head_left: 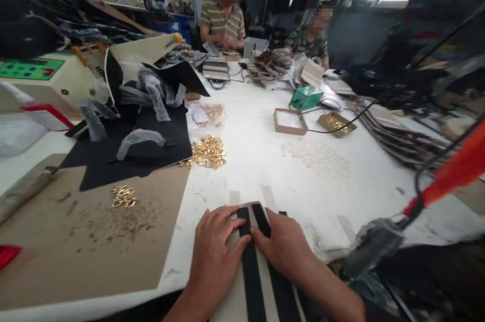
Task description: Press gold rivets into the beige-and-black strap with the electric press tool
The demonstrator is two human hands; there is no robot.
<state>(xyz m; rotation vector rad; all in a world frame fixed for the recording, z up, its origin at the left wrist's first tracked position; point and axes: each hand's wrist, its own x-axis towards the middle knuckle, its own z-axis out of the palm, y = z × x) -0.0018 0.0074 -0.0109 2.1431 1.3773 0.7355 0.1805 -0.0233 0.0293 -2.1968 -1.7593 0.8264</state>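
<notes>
A stiff beige panel with black stripes, which looks like a bag piece, lies at the table's front edge and runs down toward me. My left hand holds its left side, fingers bent over the top and thumb on a black stripe. On the other side my right hand grips the right edge, its thumb on the upper face and its other fingers mostly hidden. The two thumbs nearly meet near the panel's far end. A small black tab shows just beyond my right hand.
Gold metal hardware lies heaped on the white table, with a smaller gold pile on brown board. Black sheets and a cream machine stand left. An orange-wrapped cord hangs right. Two people work opposite.
</notes>
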